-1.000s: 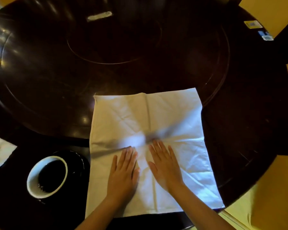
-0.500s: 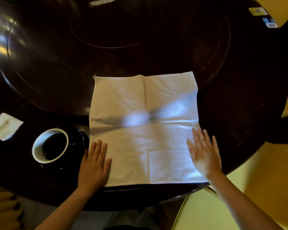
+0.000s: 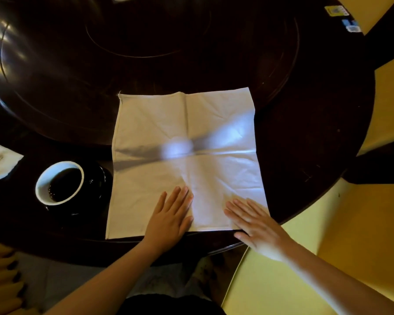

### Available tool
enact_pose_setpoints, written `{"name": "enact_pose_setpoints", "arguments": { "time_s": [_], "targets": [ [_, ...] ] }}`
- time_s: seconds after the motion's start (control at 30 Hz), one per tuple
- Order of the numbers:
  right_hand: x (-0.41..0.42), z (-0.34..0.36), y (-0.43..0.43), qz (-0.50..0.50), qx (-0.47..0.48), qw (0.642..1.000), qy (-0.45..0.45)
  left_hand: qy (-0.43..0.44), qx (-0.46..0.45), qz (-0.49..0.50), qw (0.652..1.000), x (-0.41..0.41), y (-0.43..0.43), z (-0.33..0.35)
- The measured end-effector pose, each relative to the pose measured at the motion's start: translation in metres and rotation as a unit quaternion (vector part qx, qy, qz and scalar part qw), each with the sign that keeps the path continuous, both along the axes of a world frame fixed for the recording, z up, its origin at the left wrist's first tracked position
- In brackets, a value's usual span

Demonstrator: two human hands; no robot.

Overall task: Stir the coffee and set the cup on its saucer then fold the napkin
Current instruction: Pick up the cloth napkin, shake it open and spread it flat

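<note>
Paper scrap (image 3: 1,163) far left on dark round table (image 3: 305,133). White cup (image 3: 59,183), coffee inside, sits on black saucer (image 3: 99,178), just left of napkin (image 3: 184,137), which lies spread flat, unfolded, creased. Left hand (image 3: 171,218) flat on its near middle, fingers straight, together. Right hand (image 3: 255,223) flat on near right corner, fingers straight, slightly apart; blurred.
</note>
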State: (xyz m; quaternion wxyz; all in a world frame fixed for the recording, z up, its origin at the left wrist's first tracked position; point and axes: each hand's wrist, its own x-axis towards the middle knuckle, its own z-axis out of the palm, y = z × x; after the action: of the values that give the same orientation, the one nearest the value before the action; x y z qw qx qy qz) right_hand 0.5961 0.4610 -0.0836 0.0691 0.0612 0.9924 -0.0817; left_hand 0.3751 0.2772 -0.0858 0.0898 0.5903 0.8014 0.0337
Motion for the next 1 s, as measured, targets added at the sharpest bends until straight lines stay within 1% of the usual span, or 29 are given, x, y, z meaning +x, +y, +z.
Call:
{"name": "enact_pose_setpoints", "arguments": {
  "time_s": [0.13, 0.27, 0.33, 0.37, 0.43, 0.47, 0.5, 0.53, 0.57, 0.63, 0.73, 0.77, 0.83, 0.9, 1.0],
  "targets": [
    [0.031, 0.011, 0.023, -0.007, -0.034, 0.999, 0.008, 0.004, -0.024, -0.011, 1.0, 0.0, -0.001, 0.001],
    [0.04, 0.02, 0.034, -0.016, -0.074, 0.994, 0.083, -0.003, -0.063, -0.014, 0.998, 0.001, -0.006, 0.008],
    [0.039, 0.02, 0.039, -0.04, -0.088, 0.987, 0.131, -0.011, -0.063, -0.012, 0.998, 0.009, -0.004, 0.011],
    [0.037, 0.022, 0.04, -0.06, -0.095, 0.984, 0.137, -0.019, -0.064, -0.008, 0.998, 0.014, -0.001, 0.012],
    [0.024, 0.032, 0.043, -0.081, -0.082, 0.985, 0.13, -0.045, -0.053, -0.005, 0.998, 0.026, 0.009, 0.017],
    [0.014, 0.039, 0.045, -0.083, -0.068, 0.985, 0.135, -0.078, -0.036, -0.003, 0.996, 0.033, 0.016, 0.025],
    [0.003, 0.047, 0.045, -0.08, -0.066, 0.984, 0.142, -0.132, -0.009, 0.006, 0.991, 0.04, 0.025, 0.035],
    [-0.011, 0.057, 0.046, -0.078, -0.077, 0.983, 0.148, -0.198, 0.026, 0.033, 0.979, 0.046, 0.035, 0.046],
    [-0.027, 0.067, 0.045, -0.078, -0.093, 0.981, 0.154, -0.263, 0.055, 0.073, 0.96, 0.051, 0.045, 0.056],
    [-0.061, 0.088, 0.044, -0.09, -0.136, 0.973, 0.161, -0.331, 0.105, 0.16, 0.924, 0.053, 0.065, 0.077],
    [-0.116, 0.113, 0.043, -0.095, -0.194, 0.964, 0.158, -0.419, 0.201, 0.278, 0.841, 0.034, 0.083, 0.105],
    [-0.135, 0.121, 0.045, -0.093, -0.21, 0.961, 0.154, -0.427, 0.215, 0.296, 0.827, 0.021, 0.087, 0.111],
    [-0.169, 0.135, 0.05, -0.1, -0.253, 0.951, 0.149, -0.429, 0.227, 0.323, 0.813, -0.01, 0.089, 0.12],
    [-0.198, 0.148, 0.055, -0.118, -0.295, 0.936, 0.148, -0.448, 0.244, 0.346, 0.787, -0.042, 0.088, 0.133],
    [-0.242, 0.163, 0.056, -0.129, -0.31, 0.923, 0.186, -0.471, 0.248, 0.381, 0.756, -0.087, 0.083, 0.151]
  ]
}}
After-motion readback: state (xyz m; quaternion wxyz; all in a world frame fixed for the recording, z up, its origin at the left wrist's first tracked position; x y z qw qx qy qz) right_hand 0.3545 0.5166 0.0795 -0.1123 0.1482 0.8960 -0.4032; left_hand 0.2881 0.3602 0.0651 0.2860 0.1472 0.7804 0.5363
